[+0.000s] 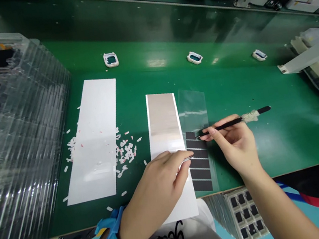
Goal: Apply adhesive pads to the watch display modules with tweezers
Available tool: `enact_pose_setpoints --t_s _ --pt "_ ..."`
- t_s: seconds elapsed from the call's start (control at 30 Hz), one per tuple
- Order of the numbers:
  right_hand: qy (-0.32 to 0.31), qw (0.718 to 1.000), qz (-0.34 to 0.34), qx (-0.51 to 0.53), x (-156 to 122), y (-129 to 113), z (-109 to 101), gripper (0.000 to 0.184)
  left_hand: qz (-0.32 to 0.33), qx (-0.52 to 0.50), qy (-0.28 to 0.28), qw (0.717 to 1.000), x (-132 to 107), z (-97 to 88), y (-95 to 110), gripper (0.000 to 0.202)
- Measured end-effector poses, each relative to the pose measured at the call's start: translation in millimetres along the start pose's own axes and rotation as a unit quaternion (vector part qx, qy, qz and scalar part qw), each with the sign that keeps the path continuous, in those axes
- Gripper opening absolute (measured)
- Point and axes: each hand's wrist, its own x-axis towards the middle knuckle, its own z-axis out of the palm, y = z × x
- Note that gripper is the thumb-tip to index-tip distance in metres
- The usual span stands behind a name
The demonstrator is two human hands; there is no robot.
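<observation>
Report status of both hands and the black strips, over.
Left hand grips tweezers at black strips. Right hand holds black stick, tip on top strip. Nothing blocks the strips.

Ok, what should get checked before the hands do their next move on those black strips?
1. Tip of the black stick touching the topmost of the black strips: ok.
2. Grip of the right hand pinching the stick: ok.
3. The left hand holding its thin metal tool at a strip's edge: ok.
4. Strips flat on the clear film: ok.
5. Top strip peeled loose: cannot tell.
6. The white scraps apart from the strips: ok.
</observation>
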Motion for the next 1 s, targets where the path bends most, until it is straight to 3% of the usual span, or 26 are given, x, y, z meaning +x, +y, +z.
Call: enact_pose_setpoints --t_s 0.6,1.0 --pt "0.007 1.0 -0.003 0.012 -0.1 1.4 -0.4 0.029 0.008 -0.022 0.059 0.998 1.4 3.4 -1.8 0.027" --pt "-0.005 1.0 0.024 0.012 -1.0 -2.4 -0.1 0.028 0.022 -0.012 0.045 0.999 0.3 4.9 -6.0 0.028"
